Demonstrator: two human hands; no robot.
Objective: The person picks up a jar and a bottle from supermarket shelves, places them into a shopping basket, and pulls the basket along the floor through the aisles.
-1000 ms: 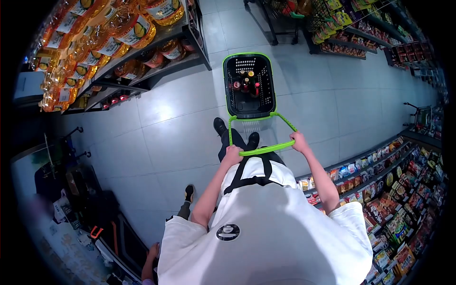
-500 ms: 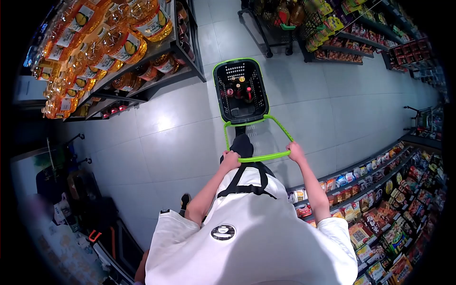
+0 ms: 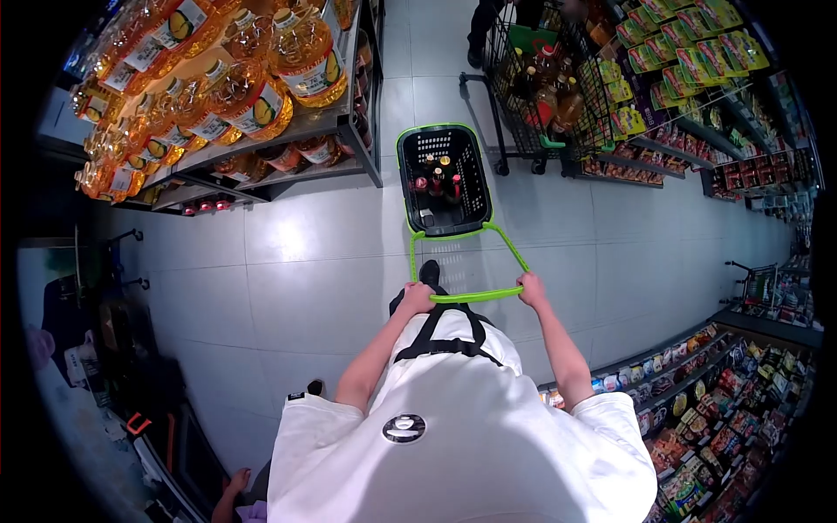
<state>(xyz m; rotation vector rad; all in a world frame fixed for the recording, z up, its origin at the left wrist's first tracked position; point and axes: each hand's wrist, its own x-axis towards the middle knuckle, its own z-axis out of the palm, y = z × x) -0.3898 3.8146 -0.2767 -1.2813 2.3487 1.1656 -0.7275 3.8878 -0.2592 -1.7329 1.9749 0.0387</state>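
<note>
A black rolling shopping basket (image 3: 479,180) with a green rim stands on the floor in front of me. Inside it are several dark bottles (image 3: 438,179) with red and yellow caps. Its green handle (image 3: 475,296) reaches back toward my waist. My left hand (image 3: 419,297) is closed around the handle's left end, and my right hand (image 3: 531,288) grips the right end. One dark shoe (image 3: 429,272) shows behind the basket, below the handle.
At the left, a shelf (image 3: 349,131) carries several large bottles of golden oil (image 3: 307,61). A wire shopping cart (image 3: 501,105) full of bottles stands front right, with a person's dark leg beside it. Packaged-food shelves (image 3: 697,418) run along the right. Someone's hand (image 3: 239,479) shows at lower left.
I have moved forward with the basket; the oil shelf and the loaded cart now appear nearer. Both hands keep hold of the handle. A person's hand has appeared at the lower left.
</note>
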